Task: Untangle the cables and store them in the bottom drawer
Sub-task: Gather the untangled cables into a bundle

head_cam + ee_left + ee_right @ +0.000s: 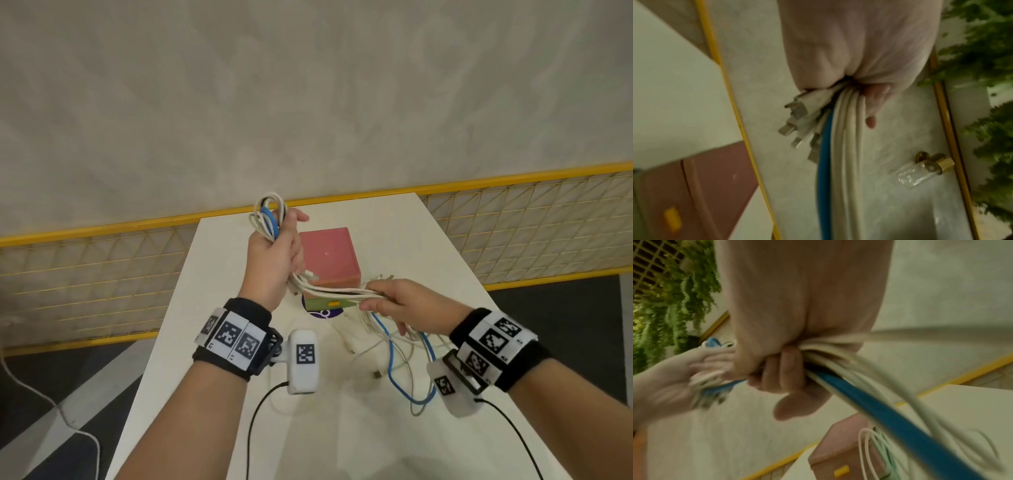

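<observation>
Our right hand (399, 301), low on the right, and our left hand (274, 253), mid-frame, each keep a curled grip on the cables (337, 292) above the counter (219, 342), and hanging loops could snag the drawer box (329, 257) if we pull hard.

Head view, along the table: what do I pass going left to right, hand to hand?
Left hand gripping the looped cables → pink drawer box → right hand gripping the cable run, loose ends hanging to the table below it.
</observation>
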Tool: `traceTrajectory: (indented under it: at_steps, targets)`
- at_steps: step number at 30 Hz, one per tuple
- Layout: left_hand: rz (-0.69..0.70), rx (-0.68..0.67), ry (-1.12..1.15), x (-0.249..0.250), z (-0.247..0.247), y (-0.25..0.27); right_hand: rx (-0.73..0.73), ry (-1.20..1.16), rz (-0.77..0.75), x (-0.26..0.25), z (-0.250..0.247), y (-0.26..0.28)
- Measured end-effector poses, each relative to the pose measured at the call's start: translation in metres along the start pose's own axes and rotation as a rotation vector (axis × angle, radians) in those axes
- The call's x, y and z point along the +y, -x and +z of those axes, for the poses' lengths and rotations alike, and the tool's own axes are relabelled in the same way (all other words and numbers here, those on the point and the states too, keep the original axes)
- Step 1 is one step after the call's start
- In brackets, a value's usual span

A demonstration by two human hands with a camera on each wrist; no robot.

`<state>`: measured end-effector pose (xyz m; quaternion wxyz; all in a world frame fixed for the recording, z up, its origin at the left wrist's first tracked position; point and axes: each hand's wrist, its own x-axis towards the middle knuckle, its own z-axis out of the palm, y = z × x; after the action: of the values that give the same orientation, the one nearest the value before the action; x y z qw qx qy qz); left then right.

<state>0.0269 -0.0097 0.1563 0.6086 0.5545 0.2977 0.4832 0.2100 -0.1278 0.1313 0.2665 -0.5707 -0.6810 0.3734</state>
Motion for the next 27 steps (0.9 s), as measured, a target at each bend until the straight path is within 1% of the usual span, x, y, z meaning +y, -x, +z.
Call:
traceTrajectory:
  at_steps: [3, 6, 9, 11, 13, 16, 20, 22, 24, 25, 27]
  targets:
    - [-0.16, -0.179, -0.227, -0.002, -0.005, 0.005, -0.001, -0.071, 0.039, -0.001, -0.014, -0.004]
    - [-0.315, -0.327, -0.391, -0.006, 0.001, 0.015, 0.05, -0.08, 0.05, 0.0, -0.021, -0.011]
    - [-0.371, -0.47, -0.549, -0.015, 0.008, 0.024, 0.078, -0.053, 0.001, -0.002, -0.016, -0.02]
    - [-0.396, -0.498, -0.616, -0.021, 0.01, 0.028, 0.068, -0.063, -0.034, -0.004, -0.014, -0.023]
    - [-0.399, -0.517, -0.619, -0.025, 0.009, 0.029, 0.078, -0.075, -0.03, 0.0, -0.014, -0.024]
    - [-0.315, -0.526, -0.642, -0.023, 0.004, 0.028, 0.082, -0.089, -0.018, 0.008, -0.017, -0.019]
    - [-0.275, -0.499, -0.616, -0.027, -0.002, 0.027, 0.095, -0.117, 0.006, 0.023, -0.021, -0.008]
    - [-0.258, -0.427, -0.506, -0.03, 0.0, 0.027, 0.123, -0.121, -0.001, 0.032, -0.019, -0.002]
    - [-0.288, -0.352, -0.3, -0.034, 0.006, 0.026, 0.159, -0.14, 0.015, 0.037, -0.014, 0.002]
    - [-0.307, -0.319, -0.238, -0.034, 0.009, 0.027, 0.187, -0.145, 0.029, 0.037, -0.01, 0.003]
    - [-0.323, -0.241, -0.227, -0.037, 0.016, 0.025, 0.272, -0.14, 0.043, 0.032, -0.001, 0.001]
